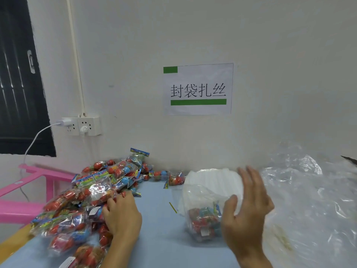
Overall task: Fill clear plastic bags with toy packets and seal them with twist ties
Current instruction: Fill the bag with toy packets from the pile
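Toy packets (87, 200) heaped left; clear bag (204, 215) part-filled, upright, centre; yellow twist tie (173, 207) between.

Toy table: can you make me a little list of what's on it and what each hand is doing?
left hand: fingers curled into the toy packet pile
right hand: open, raised beside the clear bag
clear bag: holds a few toy packets
twist tie: yellow, lying loose on the blue table
spare bags: white stack behind the clear bag
plastic sheeting: crumpled, at the right
wall sign: above the table
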